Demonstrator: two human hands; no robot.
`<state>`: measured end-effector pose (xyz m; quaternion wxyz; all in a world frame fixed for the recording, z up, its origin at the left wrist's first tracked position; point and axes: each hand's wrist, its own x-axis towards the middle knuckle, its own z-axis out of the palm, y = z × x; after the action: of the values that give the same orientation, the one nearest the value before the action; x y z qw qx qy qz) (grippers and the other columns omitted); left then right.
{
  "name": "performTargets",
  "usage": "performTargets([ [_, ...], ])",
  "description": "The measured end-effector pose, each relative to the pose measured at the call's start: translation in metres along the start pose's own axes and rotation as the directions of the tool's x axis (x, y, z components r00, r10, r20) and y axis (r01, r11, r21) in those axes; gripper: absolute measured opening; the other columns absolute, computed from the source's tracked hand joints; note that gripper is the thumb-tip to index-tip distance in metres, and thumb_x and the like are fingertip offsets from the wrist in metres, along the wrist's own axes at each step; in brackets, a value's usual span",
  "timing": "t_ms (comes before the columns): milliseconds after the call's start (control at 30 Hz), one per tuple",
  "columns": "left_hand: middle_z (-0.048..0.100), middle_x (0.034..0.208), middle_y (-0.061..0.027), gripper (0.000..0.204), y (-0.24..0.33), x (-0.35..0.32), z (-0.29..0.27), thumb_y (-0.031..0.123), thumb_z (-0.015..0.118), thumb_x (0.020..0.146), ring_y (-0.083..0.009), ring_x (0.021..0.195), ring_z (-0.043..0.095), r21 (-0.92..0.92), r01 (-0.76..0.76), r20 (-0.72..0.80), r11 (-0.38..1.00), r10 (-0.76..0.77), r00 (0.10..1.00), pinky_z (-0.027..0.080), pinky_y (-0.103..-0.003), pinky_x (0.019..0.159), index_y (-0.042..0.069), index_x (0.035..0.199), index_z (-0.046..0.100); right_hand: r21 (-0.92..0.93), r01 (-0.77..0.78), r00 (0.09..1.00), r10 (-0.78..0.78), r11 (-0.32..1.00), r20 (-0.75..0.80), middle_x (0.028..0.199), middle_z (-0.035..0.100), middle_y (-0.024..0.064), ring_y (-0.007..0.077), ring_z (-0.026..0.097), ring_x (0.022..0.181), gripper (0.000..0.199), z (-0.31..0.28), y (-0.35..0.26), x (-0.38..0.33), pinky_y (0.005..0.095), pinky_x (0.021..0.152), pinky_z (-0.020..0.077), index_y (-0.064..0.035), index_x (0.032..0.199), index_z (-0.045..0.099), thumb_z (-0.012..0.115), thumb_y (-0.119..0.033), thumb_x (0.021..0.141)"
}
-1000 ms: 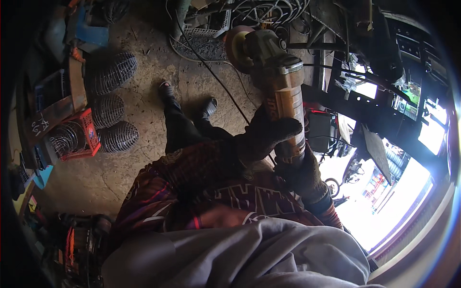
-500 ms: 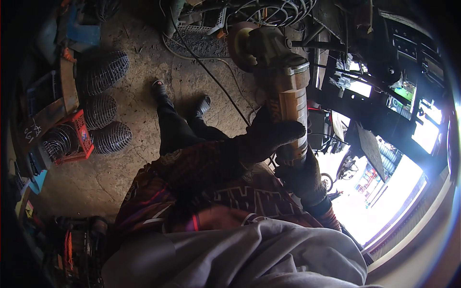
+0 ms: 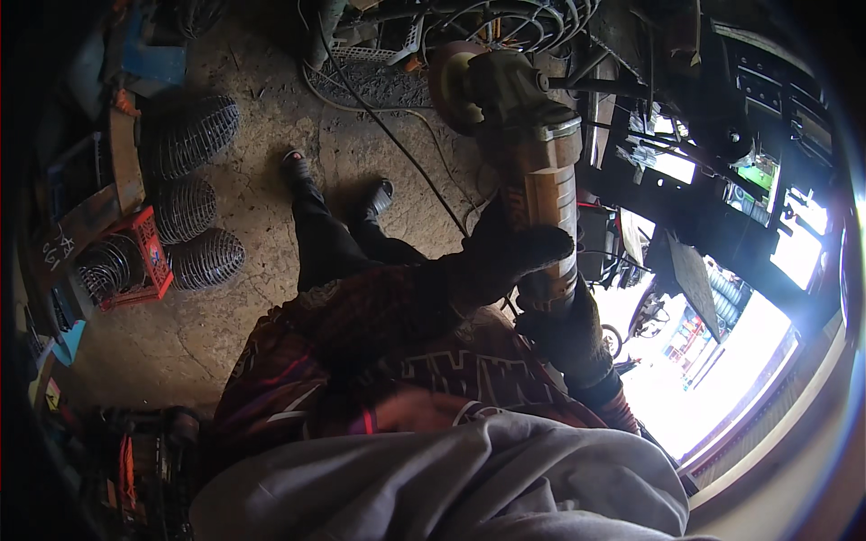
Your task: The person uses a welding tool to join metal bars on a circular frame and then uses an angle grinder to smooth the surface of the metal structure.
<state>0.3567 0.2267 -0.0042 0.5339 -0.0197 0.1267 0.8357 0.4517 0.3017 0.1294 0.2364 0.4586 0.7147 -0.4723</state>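
Note:
An angle grinder point(image 3: 550, 189) with a worn orange-tan body and a grey metal head is held up in front of me, its disc point(image 3: 454, 88) at the far end on the left. My left hand point(image 3: 519, 257), in a dark glove, is wrapped round the middle of the body, thumb lying across it. Lower down, my gloved right hand point(image 3: 568, 334) grips the rear of the grinder. Past the disc are dark wire rings point(image 3: 514, 25); whether the disc touches anything cannot be made out.
Several wire coils point(image 3: 198, 135) sit on the concrete floor at left, one inside a red crate point(image 3: 153, 257). A cable point(image 3: 388, 131) crosses the floor beyond my feet point(image 3: 379, 197). Dark metal framework point(image 3: 667, 189) stands at right before a bright opening point(image 3: 722, 388).
Both hands keep their grip on the grinder, which stays in nearly the same place. The floor and coils have shifted very slightly left in the view.

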Motion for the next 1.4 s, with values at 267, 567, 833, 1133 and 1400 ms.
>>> performTargets([
  [267,0.057,0.132,-0.0152,0.072,0.003,0.000,0.000,0.018,0.073,0.085,-0.0255,0.118,0.061,0.003,0.043,0.003,0.999,-0.043,0.999,0.052,-0.042,0.100,0.002,0.145,0.036,-0.042,0.022,1.000,-0.022,0.999,-0.006,0.123,0.066,0.0130,0.0223,0.064,0.112,0.070,-0.001,0.006,0.003,0.0378,0.094,0.0518,-0.0031,0.143,0.043,0.071,-0.005,0.079],
  [567,0.060,0.126,-0.0129,0.070,0.000,0.001,0.000,0.018,0.074,0.082,-0.0231,0.114,0.061,0.000,0.039,-0.012,0.999,-0.039,0.999,0.051,-0.040,0.098,0.002,0.141,0.041,-0.001,0.070,0.997,-0.070,0.998,-0.039,0.111,0.069,0.0101,0.0192,0.067,0.101,0.063,-0.002,0.017,0.004,0.0354,0.085,0.0557,-0.0032,0.133,0.051,0.079,-0.003,0.076],
  [833,0.060,0.126,-0.0140,0.067,-0.001,0.003,-0.004,0.018,0.073,0.083,-0.0224,0.114,0.062,0.059,0.020,0.005,0.998,-0.020,1.000,0.051,-0.040,0.098,0.000,0.140,0.042,0.014,-0.001,1.000,0.001,1.000,-0.003,0.122,0.066,0.0125,0.0219,0.064,0.113,0.069,-0.004,0.010,0.003,0.0390,0.097,0.0504,-0.0028,0.140,0.046,0.076,-0.008,0.078],
  [1133,0.061,0.129,-0.0154,0.067,0.002,0.000,0.001,0.017,0.074,0.084,-0.0244,0.118,0.061,-0.003,-0.027,-0.004,1.000,0.027,1.000,0.051,-0.040,0.101,0.000,0.140,0.042,-0.097,0.081,0.997,-0.082,0.992,-0.003,0.124,0.066,0.0135,0.0231,0.064,0.115,0.069,-0.007,0.007,0.004,0.0393,0.098,0.0498,-0.0019,0.141,0.046,0.076,-0.009,0.079],
  [1400,0.062,0.116,-0.0104,0.057,-0.003,0.003,-0.002,0.017,0.074,0.085,-0.0207,0.106,0.063,-0.040,-0.041,0.022,0.998,0.042,0.999,0.054,-0.038,0.091,0.002,0.134,0.047,0.071,0.036,0.999,-0.037,0.997,0.011,0.122,0.066,0.0130,0.0221,0.064,0.114,0.070,-0.005,0.016,0.004,0.0387,0.097,0.0506,-0.0015,0.141,0.046,0.076,-0.008,0.078],
])
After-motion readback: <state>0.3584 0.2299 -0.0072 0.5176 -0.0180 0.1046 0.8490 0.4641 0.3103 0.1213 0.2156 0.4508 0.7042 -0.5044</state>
